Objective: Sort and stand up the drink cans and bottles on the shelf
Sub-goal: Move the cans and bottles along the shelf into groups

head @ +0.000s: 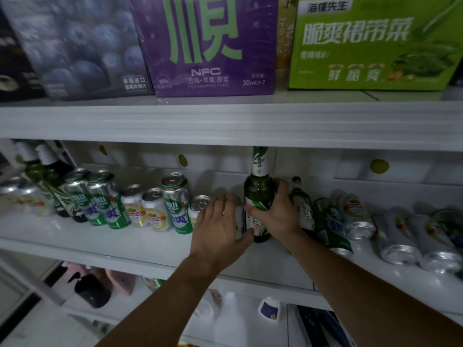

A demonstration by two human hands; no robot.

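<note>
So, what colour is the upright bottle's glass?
Dark green; the bottle shows in the head view.

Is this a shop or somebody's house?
Probably a small shop or storeroom: white shelves hold many beer cans and green bottles, with a purple juice carton and a green snack box stacked above.

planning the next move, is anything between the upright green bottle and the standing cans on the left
Yes. The left hand holds a silver can right beside the green bottle, which the right hand grips, so both sit between it and the standing cans.
</note>
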